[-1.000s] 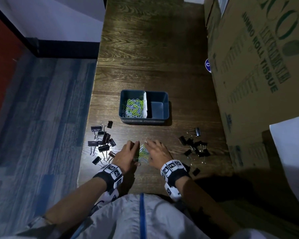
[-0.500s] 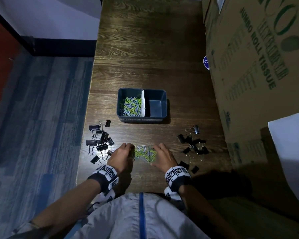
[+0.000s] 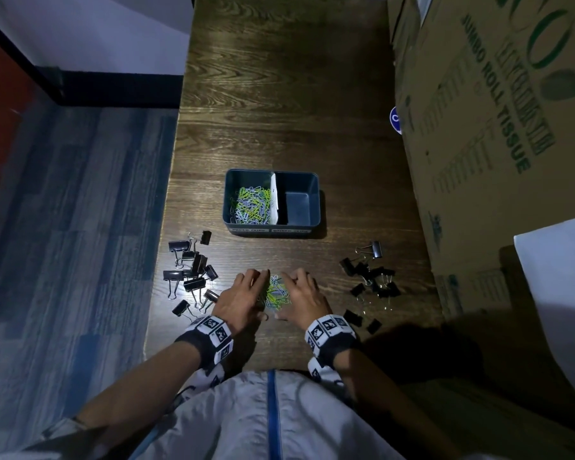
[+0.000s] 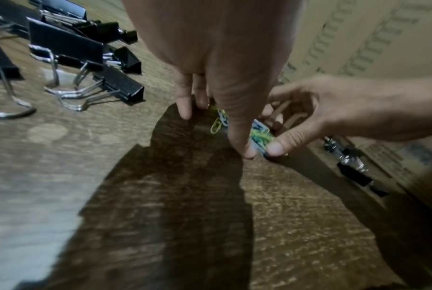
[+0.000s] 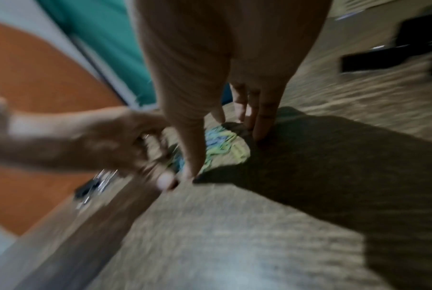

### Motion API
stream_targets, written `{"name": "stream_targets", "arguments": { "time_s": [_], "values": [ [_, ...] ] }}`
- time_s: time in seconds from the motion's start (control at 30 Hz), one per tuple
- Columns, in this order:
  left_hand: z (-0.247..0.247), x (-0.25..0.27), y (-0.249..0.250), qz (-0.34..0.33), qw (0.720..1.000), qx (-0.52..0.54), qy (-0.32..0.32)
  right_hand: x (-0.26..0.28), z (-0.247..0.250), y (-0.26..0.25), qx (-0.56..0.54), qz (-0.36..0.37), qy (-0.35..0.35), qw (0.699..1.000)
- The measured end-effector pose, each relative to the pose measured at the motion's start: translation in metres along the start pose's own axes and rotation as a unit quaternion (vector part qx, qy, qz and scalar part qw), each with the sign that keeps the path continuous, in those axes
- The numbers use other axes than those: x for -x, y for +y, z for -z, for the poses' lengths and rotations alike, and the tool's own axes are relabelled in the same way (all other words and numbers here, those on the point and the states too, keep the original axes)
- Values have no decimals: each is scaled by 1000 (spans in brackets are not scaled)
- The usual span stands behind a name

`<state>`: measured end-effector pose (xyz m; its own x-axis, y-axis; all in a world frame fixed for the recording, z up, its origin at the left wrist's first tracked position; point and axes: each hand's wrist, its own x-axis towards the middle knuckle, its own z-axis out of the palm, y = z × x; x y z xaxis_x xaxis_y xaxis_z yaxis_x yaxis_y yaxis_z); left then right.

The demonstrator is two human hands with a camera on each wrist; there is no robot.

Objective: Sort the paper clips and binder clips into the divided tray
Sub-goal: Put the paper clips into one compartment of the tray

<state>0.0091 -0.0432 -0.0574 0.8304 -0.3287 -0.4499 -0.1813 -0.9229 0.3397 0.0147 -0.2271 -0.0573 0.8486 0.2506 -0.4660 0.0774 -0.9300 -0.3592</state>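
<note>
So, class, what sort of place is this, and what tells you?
Probably an office storeroom: a big cardboard box marked jumbo roll tissue stands beside a wooden table, with carpet on the floor.
</note>
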Motion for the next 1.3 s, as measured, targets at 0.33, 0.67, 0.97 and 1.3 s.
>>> {"name": "stream_targets", "arguments": {
  "time_s": [0.33,0.67,0.97,1.3],
  "values": [
    [10,-4,14,-15,995,89,49,-4,-1,-16,-1,16,74,997],
    [25,-11,-6,26,984,155,85,-10,27,-7,-70,-55,18,996],
    [127,-16,10,6,941,235,242,-17,56,-8,-171,-113,-1,979],
    [153,-63,-13,64,892,358,268,-65,137,-68,-238,-24,141,961]
  ]
}}
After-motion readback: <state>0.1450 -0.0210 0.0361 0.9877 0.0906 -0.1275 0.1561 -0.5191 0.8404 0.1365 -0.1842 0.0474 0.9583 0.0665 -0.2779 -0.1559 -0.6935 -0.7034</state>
